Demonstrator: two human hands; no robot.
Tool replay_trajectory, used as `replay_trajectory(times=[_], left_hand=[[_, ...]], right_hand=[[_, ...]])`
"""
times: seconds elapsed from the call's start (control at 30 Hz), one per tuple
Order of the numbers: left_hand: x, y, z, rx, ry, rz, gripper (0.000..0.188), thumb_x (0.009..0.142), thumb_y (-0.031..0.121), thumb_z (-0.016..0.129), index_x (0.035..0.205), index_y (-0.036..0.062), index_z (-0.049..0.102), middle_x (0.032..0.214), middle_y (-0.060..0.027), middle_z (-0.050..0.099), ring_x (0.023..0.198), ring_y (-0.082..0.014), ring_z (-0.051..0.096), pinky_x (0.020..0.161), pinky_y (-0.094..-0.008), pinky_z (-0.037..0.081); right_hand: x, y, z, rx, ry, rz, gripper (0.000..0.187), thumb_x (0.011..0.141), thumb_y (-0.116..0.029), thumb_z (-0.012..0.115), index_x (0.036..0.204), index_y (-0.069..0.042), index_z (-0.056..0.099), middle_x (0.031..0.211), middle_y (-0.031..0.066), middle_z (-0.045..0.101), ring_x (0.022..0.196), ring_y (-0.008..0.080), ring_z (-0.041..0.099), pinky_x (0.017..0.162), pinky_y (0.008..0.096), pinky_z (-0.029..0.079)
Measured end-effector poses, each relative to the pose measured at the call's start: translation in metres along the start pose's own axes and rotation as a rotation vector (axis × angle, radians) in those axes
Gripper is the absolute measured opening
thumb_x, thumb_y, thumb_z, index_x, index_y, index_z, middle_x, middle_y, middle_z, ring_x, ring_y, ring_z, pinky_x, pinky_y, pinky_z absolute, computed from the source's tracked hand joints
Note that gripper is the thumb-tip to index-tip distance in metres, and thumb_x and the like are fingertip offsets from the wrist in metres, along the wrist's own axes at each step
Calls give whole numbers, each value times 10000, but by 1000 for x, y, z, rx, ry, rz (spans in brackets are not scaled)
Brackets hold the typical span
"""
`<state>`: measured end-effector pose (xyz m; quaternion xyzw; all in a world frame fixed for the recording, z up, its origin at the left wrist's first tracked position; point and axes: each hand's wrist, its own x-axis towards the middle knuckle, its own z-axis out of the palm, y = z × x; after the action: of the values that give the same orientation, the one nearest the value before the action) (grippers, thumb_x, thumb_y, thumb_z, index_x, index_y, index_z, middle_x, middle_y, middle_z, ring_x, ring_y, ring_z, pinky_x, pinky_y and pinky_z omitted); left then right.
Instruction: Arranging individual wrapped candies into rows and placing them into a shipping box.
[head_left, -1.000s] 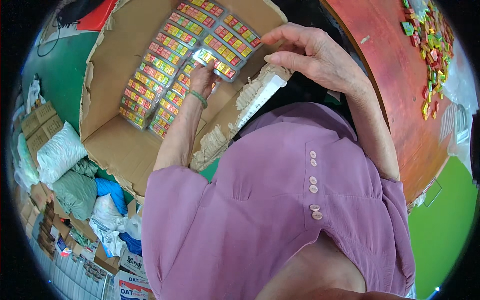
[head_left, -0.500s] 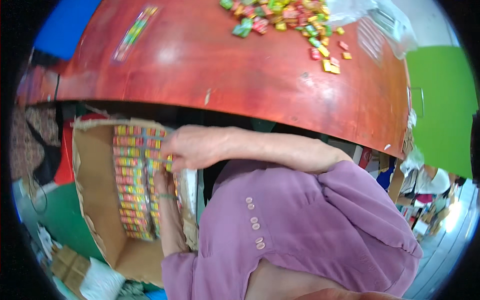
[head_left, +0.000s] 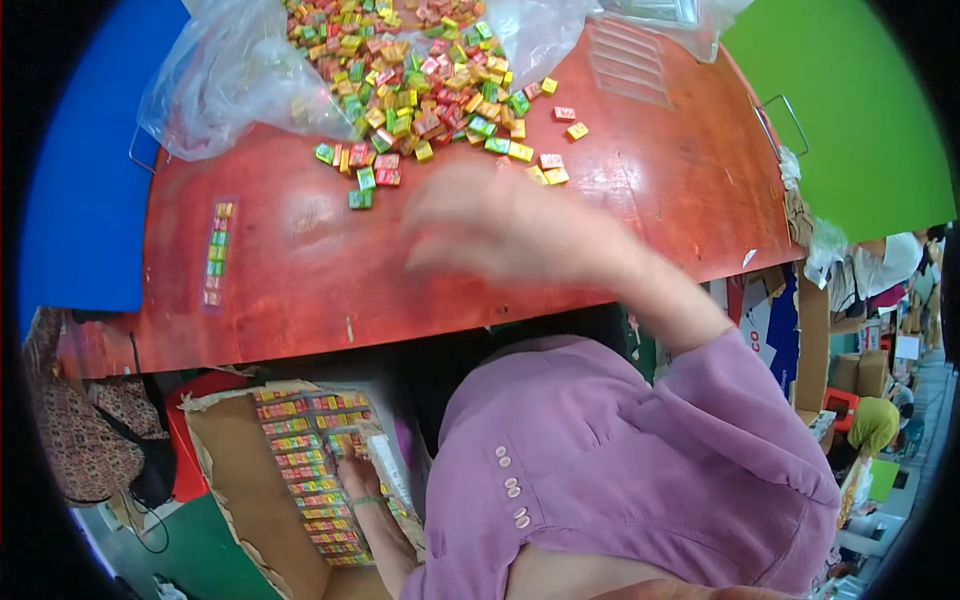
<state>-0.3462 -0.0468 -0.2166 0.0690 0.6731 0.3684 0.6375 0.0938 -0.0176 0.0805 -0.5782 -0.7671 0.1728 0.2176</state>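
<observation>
red table (head_left: 300,270) | green floor (head_left: 850,130) | right hand (head_left: 500,225) blurred, grip unclear | left hand (head_left: 358,478) grip hidden

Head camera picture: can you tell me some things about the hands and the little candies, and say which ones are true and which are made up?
1. The right hand is above the red table. True; it shows blurred there.
2. The left hand is up on the table too. False; it is down in the cardboard box, on the packed strips.
3. Loose candies spill out of a clear plastic bag. True.
4. The right hand is squeezing a big handful of candies. False; nothing shows in it, though the blur hides the fingers.
5. One filled strip lies alone near the table's left side. True.
6. The person's top is yellow. False; it is purple with buttons.
</observation>
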Motion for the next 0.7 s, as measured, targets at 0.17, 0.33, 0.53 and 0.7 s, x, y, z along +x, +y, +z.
replay_trajectory(times=[0.17, 0.33, 0.53, 0.7], left_hand=[[25, 33, -119, 16, -430, 24, 222, 1064, 227, 576, 1176, 36, 597, 942, -35, 669, 779, -124, 588, 718, -269, 479], [-76, 109, -45, 90, 273, 556, 450, 1046, 237, 577, 1373, -65, 510, 1199, -127, 610, 1103, -245, 589, 1026, -419, 474], [-165, 143, 62, 410, 267, 1131, 413, 1054, 174, 590, 1384, -66, 529, 1352, -143, 592, 1186, -224, 585, 1061, -354, 473], [-218, 99, 199, 553, -270, 1105, 346, 1012, 32, 599, 1351, -38, 583, 1281, -135, 657, 1199, -224, 619, 1039, -355, 495]], right_hand=[[16, 112, -21, -389, 409, 82, 430, 982, -327, 679, 1310, -56, 618, 1410, 205, 566, 1313, 385, 540, 1075, 454, 477], [5, 134, 1, -277, 244, 30, 556, 929, -409, 734, 1371, -103, 596, 1439, 183, 537, 1344, 405, 499, 1117, 485, 438], [-53, 101, 10, -392, 92, 26, 630, 914, -465, 706, 1467, -206, 550, 1587, 141, 416, 1455, 419, 372, 1181, 547, 348], [-87, 90, -1, -376, 43, 137, 706, 913, -466, 707, 1527, -208, 471, 1594, 132, 413, 1466, 402, 364, 1197, 541, 329]])
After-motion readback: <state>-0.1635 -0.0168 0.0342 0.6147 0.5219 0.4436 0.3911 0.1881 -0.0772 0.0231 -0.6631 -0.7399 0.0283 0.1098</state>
